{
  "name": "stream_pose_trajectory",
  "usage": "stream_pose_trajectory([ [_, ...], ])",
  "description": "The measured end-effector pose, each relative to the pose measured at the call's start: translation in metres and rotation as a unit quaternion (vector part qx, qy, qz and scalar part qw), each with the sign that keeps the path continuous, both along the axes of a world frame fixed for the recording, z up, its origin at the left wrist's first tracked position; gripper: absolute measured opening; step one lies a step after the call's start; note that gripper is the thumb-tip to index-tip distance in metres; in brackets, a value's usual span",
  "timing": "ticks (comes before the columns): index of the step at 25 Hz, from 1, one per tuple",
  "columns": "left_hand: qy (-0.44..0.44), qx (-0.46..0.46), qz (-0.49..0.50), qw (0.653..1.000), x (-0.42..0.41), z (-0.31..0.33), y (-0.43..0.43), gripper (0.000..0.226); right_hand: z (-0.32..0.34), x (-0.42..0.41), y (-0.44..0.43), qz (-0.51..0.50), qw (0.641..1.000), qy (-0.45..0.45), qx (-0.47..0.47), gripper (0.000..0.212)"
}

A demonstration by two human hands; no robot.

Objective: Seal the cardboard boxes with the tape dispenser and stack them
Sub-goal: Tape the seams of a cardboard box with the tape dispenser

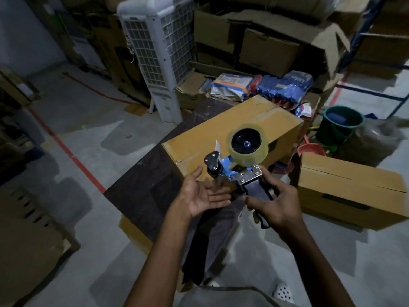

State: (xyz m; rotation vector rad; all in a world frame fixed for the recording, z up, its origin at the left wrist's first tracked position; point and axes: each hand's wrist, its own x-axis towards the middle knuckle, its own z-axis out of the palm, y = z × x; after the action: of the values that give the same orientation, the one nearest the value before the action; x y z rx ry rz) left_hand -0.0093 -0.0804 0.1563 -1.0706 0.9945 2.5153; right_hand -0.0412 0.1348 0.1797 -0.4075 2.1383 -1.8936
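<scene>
Shows the left hand [203, 193] open, palm up and empty, just left of the tape dispenser [246, 173], gripped by its handle in the right hand [278, 207] over a closed cardboard box [210, 134], a second box [349, 187] at far right.

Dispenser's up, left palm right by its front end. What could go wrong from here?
1. The left hand lies open, palm up, close under the roller end of the tape dispenser; the cutter there could nick the fingers.
2. The right hand alone grips the handle, and the tape roll sits high, so the tool may tip.
3. The cardboard box sits angled to the person; the tape might run off its seam.
</scene>
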Motion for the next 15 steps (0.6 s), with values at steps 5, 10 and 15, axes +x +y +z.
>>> stream_pose_trajectory([
  [5, 0.097, 0.151, 0.046, 0.983, -0.003, 0.017, 0.029, 0.058, 0.007, -0.007, 0.032, 0.025, 0.998, 0.049, 0.001, 0.085],
  [10, 0.098, 0.131, 0.04, 0.986, -0.004, 0.018, 0.059, 0.041, 0.015, -0.009, 0.066, 0.023, 0.995, 0.093, -0.016, 0.085],
  [15, 0.065, 0.152, 0.054, 0.985, -0.005, 0.014, 0.094, 0.038, -0.001, -0.014, 0.096, 0.057, 0.992, 0.112, -0.026, 0.083],
])
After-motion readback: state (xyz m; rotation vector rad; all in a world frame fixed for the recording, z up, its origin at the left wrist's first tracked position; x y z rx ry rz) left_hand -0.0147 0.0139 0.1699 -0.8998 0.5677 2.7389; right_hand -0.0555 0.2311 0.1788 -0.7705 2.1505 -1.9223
